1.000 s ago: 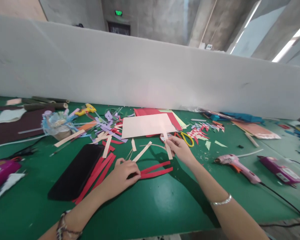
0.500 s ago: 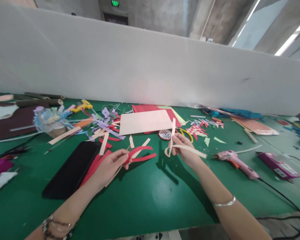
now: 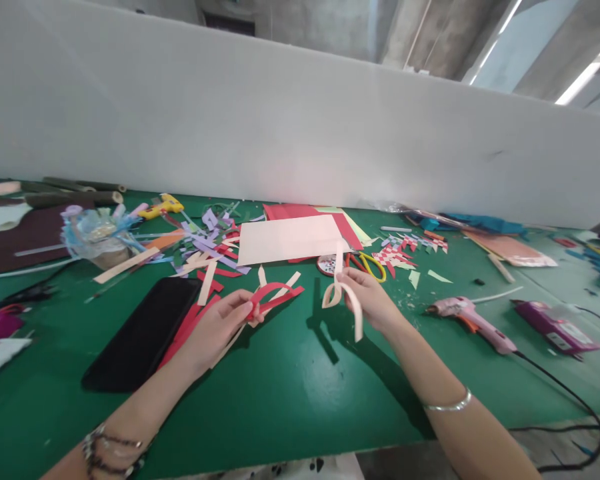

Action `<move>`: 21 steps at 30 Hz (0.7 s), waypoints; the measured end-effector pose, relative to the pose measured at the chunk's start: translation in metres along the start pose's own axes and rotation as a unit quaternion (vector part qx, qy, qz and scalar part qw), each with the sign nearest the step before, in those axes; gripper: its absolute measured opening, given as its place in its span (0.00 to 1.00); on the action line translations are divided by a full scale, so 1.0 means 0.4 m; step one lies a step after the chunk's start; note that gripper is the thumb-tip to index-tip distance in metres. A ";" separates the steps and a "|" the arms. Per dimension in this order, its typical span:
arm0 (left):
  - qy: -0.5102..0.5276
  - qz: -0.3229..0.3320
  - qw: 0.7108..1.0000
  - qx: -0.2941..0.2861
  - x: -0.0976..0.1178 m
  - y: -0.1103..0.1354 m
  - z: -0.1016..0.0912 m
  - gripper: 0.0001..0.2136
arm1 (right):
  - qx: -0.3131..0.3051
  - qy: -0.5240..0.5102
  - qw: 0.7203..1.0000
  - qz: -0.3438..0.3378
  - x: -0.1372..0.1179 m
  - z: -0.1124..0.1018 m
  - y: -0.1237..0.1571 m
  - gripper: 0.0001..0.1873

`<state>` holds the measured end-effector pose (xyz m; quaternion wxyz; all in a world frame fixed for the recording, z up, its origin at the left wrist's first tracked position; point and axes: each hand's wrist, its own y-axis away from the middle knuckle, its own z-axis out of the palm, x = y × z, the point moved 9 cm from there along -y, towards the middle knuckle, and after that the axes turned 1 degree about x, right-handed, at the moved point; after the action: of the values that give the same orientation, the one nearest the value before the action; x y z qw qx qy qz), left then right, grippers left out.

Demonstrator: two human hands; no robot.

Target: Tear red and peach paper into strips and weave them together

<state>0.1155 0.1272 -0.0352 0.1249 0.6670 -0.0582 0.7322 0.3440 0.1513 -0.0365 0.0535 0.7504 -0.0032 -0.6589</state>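
Note:
My left hand (image 3: 229,321) pinches a folded red paper strip (image 3: 275,299), whose two ends point right. Some cream strips (image 3: 286,287) show just behind it, lying on the table as far as I can tell. Across from it, my right hand (image 3: 367,297) holds a cream paper strip (image 3: 356,315) bent into a loop, one end standing up and the other curling down. Both hands are above the green table (image 3: 300,393), apart from each other. Beneath my left forearm lie red strips (image 3: 187,330) beside a black phone-like slab (image 3: 143,337).
Cream and red paper sheets (image 3: 290,239) lie at the back middle. Nearby are yellow-handled scissors (image 3: 375,267) and red-white woven paper pieces (image 3: 395,256). A pink glue gun (image 3: 475,321) with a cord rests at right, beside a magenta box (image 3: 555,325). A white partition (image 3: 290,127) closes the back.
My right hand has turned the cream strip, so its loose end now hangs down instead of pointing right. The red strip's ends in my left hand have come closer together.

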 end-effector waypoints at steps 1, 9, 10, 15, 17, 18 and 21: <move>0.009 0.005 1.000 0.000 0.002 0.000 0.000 0.13 | -0.001 -0.008 1.000 0.004 0.002 -0.004 -0.002 0.15; -0.001 -0.002 1.000 -0.025 0.002 0.002 0.014 0.13 | -0.156 0.146 0.973 0.081 0.035 0.034 0.020 0.14; -0.008 0.000 1.000 -0.029 0.001 0.002 0.014 0.13 | -0.166 0.115 0.977 0.070 0.024 0.044 0.023 0.14; -0.033 0.018 0.999 -0.039 0.008 0.006 0.016 0.12 | -0.105 0.024 0.994 0.035 0.015 0.039 0.007 0.15; -0.042 0.025 0.998 -0.035 0.013 0.008 0.016 0.12 | -0.074 0.093 0.993 0.009 0.017 0.026 -0.001 0.15; -0.050 0.028 0.998 -0.034 0.015 0.009 0.016 0.12 | -0.076 0.139 0.987 -0.004 0.017 0.027 -0.001 0.15; -0.084 0.035 0.995 -0.041 0.014 0.010 0.017 0.11 | -0.143 0.165 0.976 -0.007 0.020 0.057 0.013 0.16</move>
<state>0.1207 0.1223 -0.0285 0.1211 0.7181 -0.1214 0.6745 0.3229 0.1439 -0.0468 0.1554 0.8334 0.1054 -0.5198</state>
